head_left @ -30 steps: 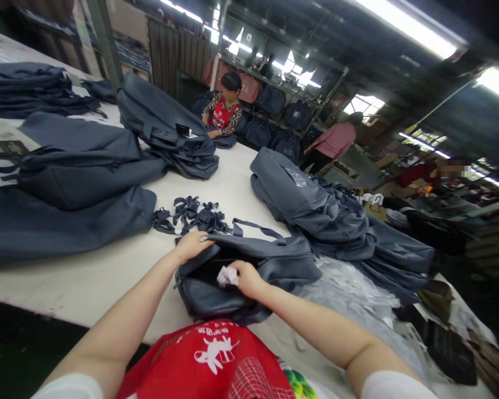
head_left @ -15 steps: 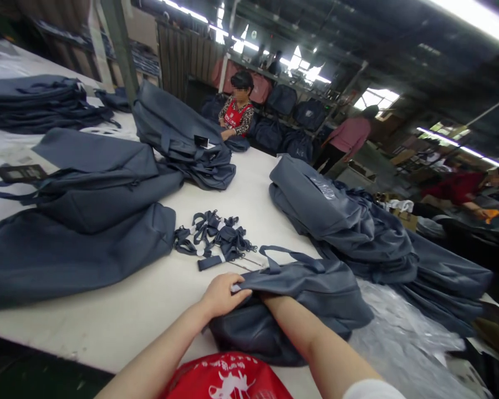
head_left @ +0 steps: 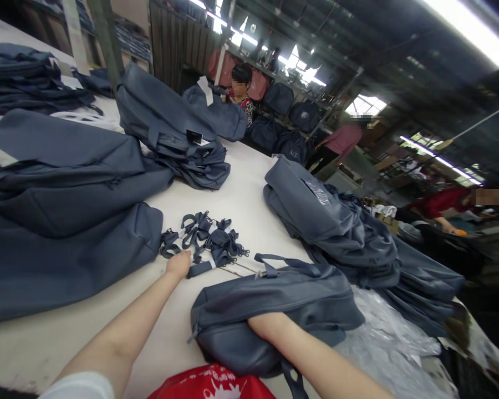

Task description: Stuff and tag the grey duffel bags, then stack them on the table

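A dark blue bag (head_left: pixel 274 293) lies on the white table in front of me, its zipped opening facing me and its handles on the far side. My right hand (head_left: pixel 268 324) is inside this opening; its fingers are hidden by the fabric. To the left, my left hand (head_left: pixel 178 265) is at the near edge of a heap of dark blue straps (head_left: pixel 218 238) with metal hooks and white bands. Its fingers look closed on a rolled strap (head_left: pixel 169 243) there, though the fingertips are partly hidden.
Large blue bags (head_left: pixel 79 221) are stacked at the left, with another bag pile (head_left: pixel 170 127) farther back. More bags (head_left: pixel 316 205) lie at the right beside clear plastic sheeting (head_left: pixel 386 338). A co-worker (head_left: pixel 243 91) handles a bag across the table.
My left hand has let go of the bag's edge and moved left to the straps. My right hand stays inside the bag. The co-worker across the table has raised a bag.
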A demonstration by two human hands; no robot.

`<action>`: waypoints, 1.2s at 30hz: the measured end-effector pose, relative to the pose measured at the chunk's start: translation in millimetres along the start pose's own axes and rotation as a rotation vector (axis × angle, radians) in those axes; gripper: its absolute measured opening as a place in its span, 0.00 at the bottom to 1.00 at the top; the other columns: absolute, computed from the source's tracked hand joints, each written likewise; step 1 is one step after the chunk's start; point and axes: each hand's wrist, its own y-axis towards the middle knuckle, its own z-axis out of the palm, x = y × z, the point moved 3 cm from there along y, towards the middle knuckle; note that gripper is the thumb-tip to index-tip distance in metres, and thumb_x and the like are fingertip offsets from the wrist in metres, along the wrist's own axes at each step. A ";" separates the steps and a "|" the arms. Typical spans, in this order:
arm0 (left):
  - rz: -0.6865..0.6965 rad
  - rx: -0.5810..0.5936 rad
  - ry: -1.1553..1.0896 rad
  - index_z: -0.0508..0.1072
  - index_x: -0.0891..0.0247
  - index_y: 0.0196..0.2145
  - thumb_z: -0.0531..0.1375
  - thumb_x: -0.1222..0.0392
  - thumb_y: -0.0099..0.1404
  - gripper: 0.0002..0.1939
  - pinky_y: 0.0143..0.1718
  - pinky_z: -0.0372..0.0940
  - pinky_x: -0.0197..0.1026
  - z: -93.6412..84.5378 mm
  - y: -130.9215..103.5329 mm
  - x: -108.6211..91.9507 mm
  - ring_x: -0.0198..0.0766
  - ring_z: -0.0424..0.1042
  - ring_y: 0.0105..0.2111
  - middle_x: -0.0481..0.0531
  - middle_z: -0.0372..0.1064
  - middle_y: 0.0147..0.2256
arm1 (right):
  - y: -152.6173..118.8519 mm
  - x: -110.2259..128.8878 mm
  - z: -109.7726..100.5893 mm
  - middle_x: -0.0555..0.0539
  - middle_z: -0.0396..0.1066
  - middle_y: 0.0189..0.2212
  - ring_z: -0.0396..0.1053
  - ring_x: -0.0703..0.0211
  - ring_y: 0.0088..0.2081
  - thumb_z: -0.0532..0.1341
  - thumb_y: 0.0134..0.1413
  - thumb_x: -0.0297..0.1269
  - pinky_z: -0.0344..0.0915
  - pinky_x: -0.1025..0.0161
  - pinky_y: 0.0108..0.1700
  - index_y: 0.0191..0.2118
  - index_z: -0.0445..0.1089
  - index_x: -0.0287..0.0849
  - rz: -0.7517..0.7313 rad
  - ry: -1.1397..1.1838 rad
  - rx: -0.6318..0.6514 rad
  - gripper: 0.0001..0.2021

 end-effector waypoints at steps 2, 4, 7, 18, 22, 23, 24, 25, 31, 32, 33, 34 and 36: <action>-0.041 -0.002 0.004 0.74 0.71 0.34 0.54 0.70 0.60 0.09 0.47 0.63 0.53 -1.4 -1.6 2.4 0.50 0.73 0.43 0.66 0.72 0.41 | -19.0 8.1 -1.4 0.41 0.73 0.46 0.69 0.48 0.49 0.54 0.62 0.33 0.65 0.56 0.53 0.50 0.72 0.44 0.052 -0.142 0.129 0.15; -0.068 -0.025 -0.016 0.74 0.70 0.32 0.55 0.66 0.60 0.08 0.46 0.63 0.53 -7.4 -11.6 6.7 0.54 0.72 0.44 0.67 0.72 0.40 | -36.2 17.6 -6.7 0.38 0.75 0.41 0.71 0.46 0.45 0.55 0.60 0.35 0.66 0.55 0.49 0.47 0.73 0.37 0.102 -0.279 0.263 0.14; -0.107 -0.083 -0.093 0.74 0.67 0.35 0.58 0.56 0.59 0.12 0.42 0.64 0.49 -23.0 -42.7 14.3 0.56 0.71 0.43 0.66 0.72 0.40 | -47.7 27.3 -17.2 0.38 0.76 0.37 0.73 0.47 0.40 0.57 0.58 0.38 0.67 0.57 0.43 0.42 0.74 0.36 0.063 -0.368 0.334 0.13; -0.106 0.129 -1.309 0.66 0.64 0.27 0.68 0.45 0.48 0.22 0.15 0.44 0.30 -40.0 -216.7 -75.3 0.25 0.49 0.13 0.39 0.55 0.12 | -29.7 30.9 -7.1 0.43 0.72 0.49 0.70 0.51 0.48 0.64 0.48 0.54 0.64 0.59 0.50 0.56 0.66 0.42 -0.163 0.450 0.381 0.32; -0.010 0.167 -1.253 0.69 0.66 0.31 0.67 0.45 0.49 0.22 0.16 0.49 0.31 -23.7 -226.8 -115.0 0.27 0.54 0.14 0.41 0.59 0.14 | -27.5 39.5 0.7 0.44 0.72 0.49 0.69 0.53 0.49 0.65 0.48 0.52 0.62 0.58 0.54 0.54 0.67 0.39 -0.208 0.796 0.410 0.30; 0.027 0.137 -1.198 0.70 0.65 0.33 0.66 0.44 0.51 0.22 0.18 0.52 0.32 -23.8 -224.4 -117.9 0.29 0.57 0.15 0.42 0.60 0.15 | -27.6 40.1 4.5 0.44 0.74 0.44 0.70 0.54 0.46 0.64 0.50 0.52 0.63 0.58 0.53 0.49 0.71 0.38 -0.202 0.803 0.452 0.25; 0.076 0.090 -1.119 0.70 0.65 0.34 0.64 0.43 0.53 0.21 0.20 0.57 0.34 -25.9 -221.3 -118.2 0.31 0.61 0.17 0.44 0.64 0.17 | -27.6 39.3 8.1 0.45 0.75 0.39 0.71 0.55 0.43 0.62 0.53 0.52 0.63 0.58 0.52 0.44 0.73 0.37 -0.188 0.802 0.480 0.22; 0.132 0.032 -1.012 0.71 0.65 0.34 0.61 0.43 0.56 0.20 0.24 0.61 0.35 -29.3 -218.4 -116.5 0.34 0.65 0.21 0.46 0.67 0.20 | -27.2 36.9 10.8 0.46 0.75 0.35 0.71 0.56 0.40 0.61 0.54 0.51 0.64 0.58 0.51 0.40 0.74 0.37 -0.154 0.814 0.483 0.20; 0.385 0.124 -0.283 0.76 0.60 0.39 0.45 0.48 0.69 0.23 0.41 0.63 0.41 -14.4 -223.4 -95.5 0.43 0.73 0.37 0.54 0.76 0.37 | -21.3 12.4 12.1 0.46 0.75 0.32 0.71 0.60 0.35 0.62 0.54 0.50 0.66 0.60 0.46 0.44 0.71 0.36 0.000 1.043 0.502 0.21; 0.397 0.183 -0.232 0.75 0.59 0.43 0.46 0.48 0.68 0.21 0.43 0.63 0.43 -3.4 -226.7 -92.0 0.45 0.73 0.40 0.55 0.76 0.41 | -18.9 11.2 10.9 0.46 0.75 0.34 0.71 0.59 0.37 0.61 0.55 0.49 0.66 0.60 0.48 0.44 0.72 0.36 -0.055 1.013 0.554 0.20; 0.384 0.216 -0.198 0.74 0.58 0.47 0.48 0.49 0.67 0.20 0.44 0.63 0.44 7.9 -229.1 -88.2 0.47 0.73 0.42 0.57 0.75 0.45 | -15.8 10.6 10.1 0.45 0.75 0.36 0.71 0.59 0.40 0.60 0.56 0.48 0.65 0.61 0.50 0.44 0.72 0.36 -0.111 0.947 0.598 0.19; 0.345 0.225 -0.190 0.71 0.59 0.51 0.52 0.49 0.65 0.21 0.44 0.63 0.46 18.6 -230.0 -84.0 0.49 0.73 0.43 0.59 0.74 0.46 | -12.1 10.3 10.2 0.45 0.75 0.38 0.71 0.59 0.42 0.59 0.58 0.46 0.64 0.62 0.51 0.44 0.72 0.37 -0.155 0.838 0.638 0.17; 0.227 0.193 -0.305 0.71 0.61 0.51 0.60 0.50 0.58 0.24 0.44 0.63 0.48 35.3 -227.3 -74.8 0.53 0.73 0.41 0.61 0.76 0.41 | -4.2 9.6 15.5 0.46 0.75 0.43 0.71 0.58 0.45 0.58 0.59 0.41 0.63 0.65 0.51 0.45 0.73 0.39 -0.185 0.472 0.721 0.14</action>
